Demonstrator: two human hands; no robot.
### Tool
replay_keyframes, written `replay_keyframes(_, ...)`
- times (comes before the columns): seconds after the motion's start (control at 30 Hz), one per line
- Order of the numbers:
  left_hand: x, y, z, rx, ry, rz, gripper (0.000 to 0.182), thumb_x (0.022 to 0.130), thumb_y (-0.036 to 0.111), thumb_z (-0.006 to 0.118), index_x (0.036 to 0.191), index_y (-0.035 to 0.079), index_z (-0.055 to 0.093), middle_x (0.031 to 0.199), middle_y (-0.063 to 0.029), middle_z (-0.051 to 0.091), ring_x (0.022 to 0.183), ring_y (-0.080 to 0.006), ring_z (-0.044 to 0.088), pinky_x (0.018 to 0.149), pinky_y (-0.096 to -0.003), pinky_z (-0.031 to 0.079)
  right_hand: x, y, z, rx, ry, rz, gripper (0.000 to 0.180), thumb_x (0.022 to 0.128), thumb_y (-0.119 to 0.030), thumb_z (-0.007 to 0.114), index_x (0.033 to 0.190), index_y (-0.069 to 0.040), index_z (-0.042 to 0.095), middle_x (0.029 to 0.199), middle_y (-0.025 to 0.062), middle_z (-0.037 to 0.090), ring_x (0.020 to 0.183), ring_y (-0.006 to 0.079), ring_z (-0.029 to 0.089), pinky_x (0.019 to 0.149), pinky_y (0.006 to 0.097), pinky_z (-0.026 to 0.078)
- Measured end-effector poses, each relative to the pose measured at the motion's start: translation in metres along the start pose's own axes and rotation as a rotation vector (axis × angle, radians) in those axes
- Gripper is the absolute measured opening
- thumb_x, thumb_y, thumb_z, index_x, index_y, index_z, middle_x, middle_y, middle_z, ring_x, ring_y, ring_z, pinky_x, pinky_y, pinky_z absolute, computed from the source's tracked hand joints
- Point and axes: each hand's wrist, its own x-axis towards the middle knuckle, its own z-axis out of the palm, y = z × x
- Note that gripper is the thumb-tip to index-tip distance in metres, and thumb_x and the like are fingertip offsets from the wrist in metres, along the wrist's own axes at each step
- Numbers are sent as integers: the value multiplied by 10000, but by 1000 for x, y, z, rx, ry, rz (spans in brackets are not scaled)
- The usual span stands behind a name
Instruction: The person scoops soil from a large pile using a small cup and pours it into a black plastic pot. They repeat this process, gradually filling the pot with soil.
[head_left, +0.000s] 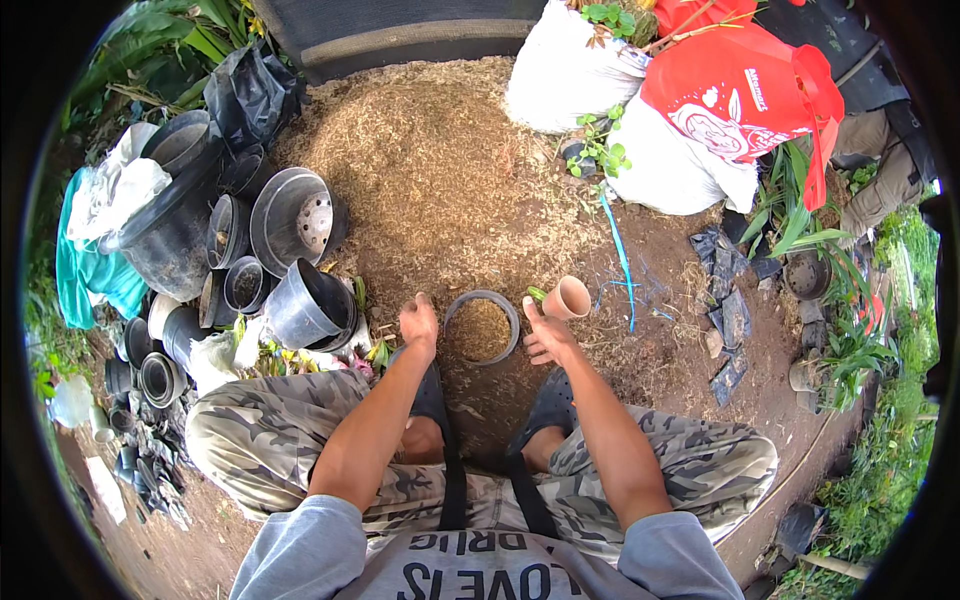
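Between my hands stands a round grey plastic pot (448, 328), with light brown dry husk-like material (481, 330) inside. My left hand (418, 322) is just left of its rim, apart from it; the fingers look curled, and their inner side is hidden. On the other side my right hand (549, 335) hangs with thumb raised and fingers apart, holding nothing. A small terracotta-coloured pot (564, 298) lies tilted beyond the right hand, its mouth facing right. Beside it shows a bit of green leaf (535, 292).
Dry husks (435, 165) cover the ground ahead. Black plastic pots (289, 217) crowd the left, along with a black plastic bag (251, 94). White sacks (577, 71) and a red bag (727, 97) stand at the upper right. Blue strapping (619, 251) and black plastic scraps (726, 315) lie nearer.
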Motion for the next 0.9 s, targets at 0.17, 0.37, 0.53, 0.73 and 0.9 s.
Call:
replay_keyframes(0.17, 16, -3, 4, 158, -258, -282, 655, 938, 493, 548, 1340, -25, 555, 1253, -197, 643, 1199, -350, 582, 1020, -418, 437, 10, 13, 16, 105, -64, -294, 982, 878, -745, 490, 1460, 32, 346, 1441, 252, 433, 1267, 361, 522, 836, 503, 594)
replay_keyframes(0.37, 28, -4, -8, 68, -87, 13, 674, 950, 493, 517, 1351, -48, 529, 1263, -216, 630, 1180, -357, 585, 987, -434, 445, 10, 7, 11, -27, 60, 5, 958, 892, -737, 476, 1458, 28, 367, 1393, 247, 489, 1137, 354, 613, 777, 455, 606)
replay_keyframes(0.53, 16, -2, -1, 378, -267, -35, 687, 946, 551, 508, 1328, -16, 568, 1341, -213, 572, 1280, -312, 499, 1069, -445, 381, 12, 11, 28, 40, 89, -247, 864, 900, -708, 500, 1402, -7, 436, 1368, 185, 516, 1226, 339, 557, 864, 472, 583)
replay_keyframes(0.73, 8, 12, -1, 103, -206, 21, 712, 962, 578, 470, 1335, -22, 559, 1400, -179, 551, 1363, -311, 442, 1094, -443, 361, 33, 25, 27, -374, 466, -110, 798, 949, -672, 413, 1287, 39, 541, 1158, 288, 637, 1099, 383, 639, 884, 440, 532)
replay_keyframes(0.9, -2, 16, 2, 290, -525, 30, 764, 963, 595, 454, 1441, -1, 454, 1432, -183, 523, 1394, -320, 405, 1121, -475, 341, 38, 33, 33, -109, 338, -355, 778, 971, -656, 324, 1273, 21, 561, 1195, 318, 618, 1134, 454, 597, 1001, 521, 433)
